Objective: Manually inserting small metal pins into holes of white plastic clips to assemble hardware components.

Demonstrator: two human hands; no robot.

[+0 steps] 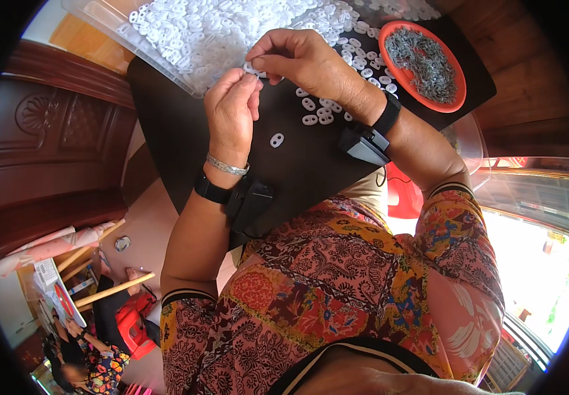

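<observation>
Both hands meet over the dark bench (185,125). Left hand (232,112) and right hand (304,59) pinch one small white plastic piece (253,68) together, each grip clamped on it. Loose white pieces (317,112) lie at 4 o'clock of it. Clear tray of white pieces (192,33) at 11 o'clock. Orange dish of grey metal bits (422,62) at 3 o'clock.

Dark carved wooden furniture (54,125); bright daylit window (534,263).
</observation>
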